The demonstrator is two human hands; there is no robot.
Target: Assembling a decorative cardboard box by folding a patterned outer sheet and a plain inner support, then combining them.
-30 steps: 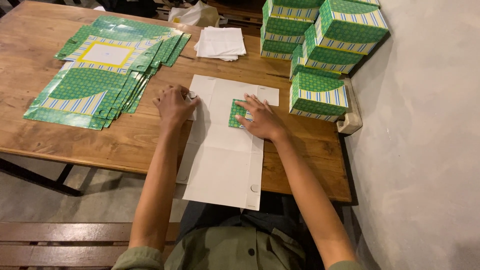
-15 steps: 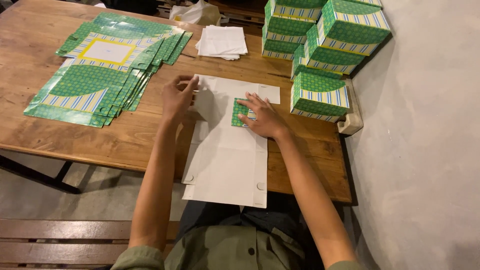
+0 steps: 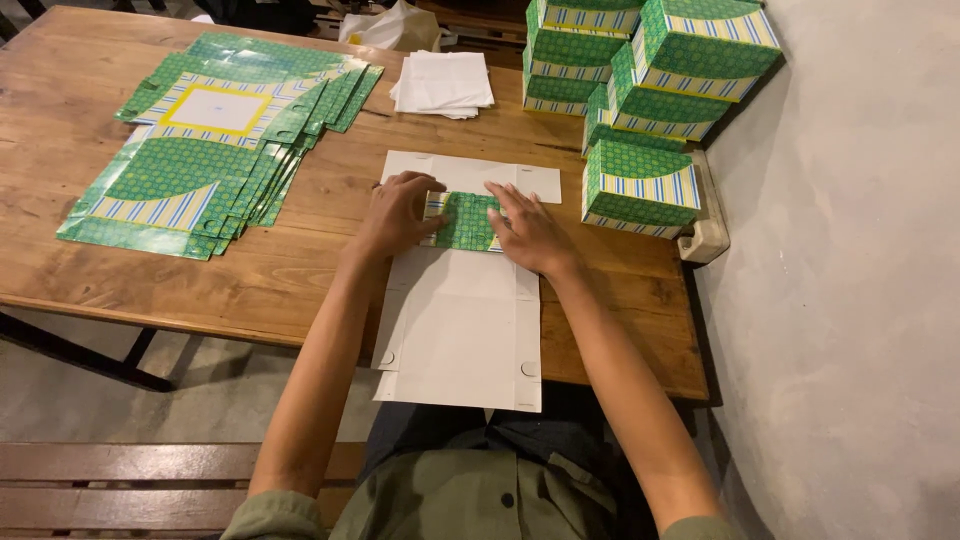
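A flat cardboard box blank (image 3: 462, 330) lies white side up on the wooden table (image 3: 300, 270), its near end hanging past the table's front edge. Two side flaps are folded inward over its middle and show their green patterned face (image 3: 466, 221). My left hand (image 3: 395, 213) presses flat on the left flap. My right hand (image 3: 530, 232) presses flat on the right flap. Both hands lie with fingers spread and grip nothing.
A fanned pile of unfolded green printed blanks (image 3: 215, 135) covers the table's left part. A stack of white paper sheets (image 3: 443, 82) lies at the back. Several folded green boxes (image 3: 650, 90) are stacked at the right by the grey wall. A wooden bench (image 3: 120, 485) stands below.
Both side flaps have been folded inward, so a wider green panel now shows between my hands. My left hand moved right onto the blank.
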